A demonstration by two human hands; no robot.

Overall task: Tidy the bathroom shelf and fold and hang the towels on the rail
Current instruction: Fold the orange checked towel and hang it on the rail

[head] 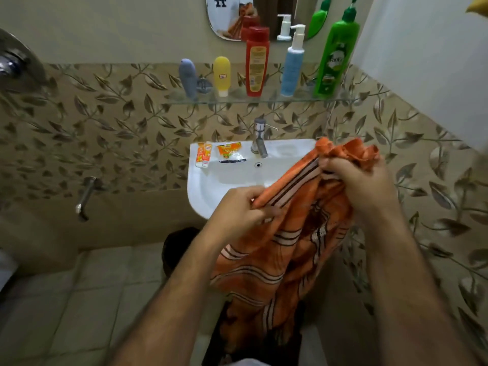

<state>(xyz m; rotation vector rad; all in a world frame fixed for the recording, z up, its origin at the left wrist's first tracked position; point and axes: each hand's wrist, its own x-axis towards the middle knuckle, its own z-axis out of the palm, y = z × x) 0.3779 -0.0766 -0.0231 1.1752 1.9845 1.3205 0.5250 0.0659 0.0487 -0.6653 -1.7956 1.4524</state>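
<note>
An orange towel (277, 260) with white and dark stripes hangs in front of the white sink (208, 186). My left hand (237, 207) pinches its striped edge low on the left. Higher on the right, my right hand (361, 183) grips a bunched part of the towel. Above the sink, a glass shelf (303, 99) carries a row of upright bottles: grey (188, 77), yellow (221, 75), red (257, 62), blue pump (292, 67) and tall green (334, 54). No towel rail is visible.
A chrome tap (260, 138) stands at the back of the sink. An orange tube (203, 154) and an orange sachet (229, 150) lie on the sink's rim. A mirror (229, 17) hangs above the shelf. A wall tap (85, 196) and a shower fitting (13, 64) are on the left. A dark bin (177, 249) stands under the sink.
</note>
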